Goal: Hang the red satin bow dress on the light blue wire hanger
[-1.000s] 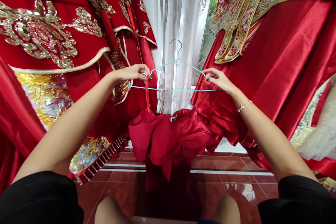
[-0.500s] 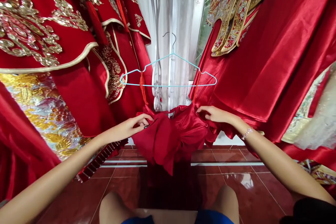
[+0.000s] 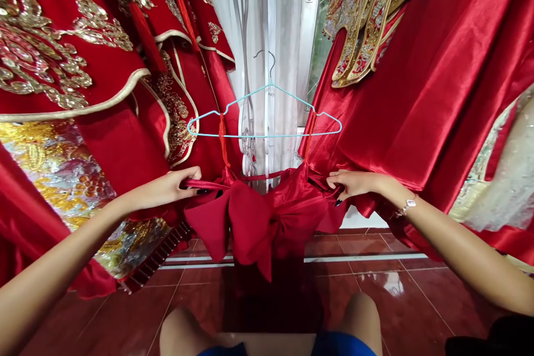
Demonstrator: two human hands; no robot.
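- Head view: our left hand (image 3: 167, 189) pinches a narrow red satin strap (image 3: 204, 184) between thumb and fingers, out to the left of the bow.
- Our right hand (image 3: 359, 183) pinches the edge of the red satin dress (image 3: 292, 206) on the far side of the bow, and a silver bracelet (image 3: 406, 207) circles that wrist.
- The dress hangs by thin red loops (image 3: 223, 142) from a pale blue wire hanger (image 3: 267, 135), in front of a white curtain (image 3: 287, 67), with a large bow (image 3: 246, 222) at its top.
- Gold-embroidered red robes (image 3: 41, 55) hang to our left, a red satin robe (image 3: 417, 94) hangs to our right, and glossy red floor tiles (image 3: 104, 311) lie below.
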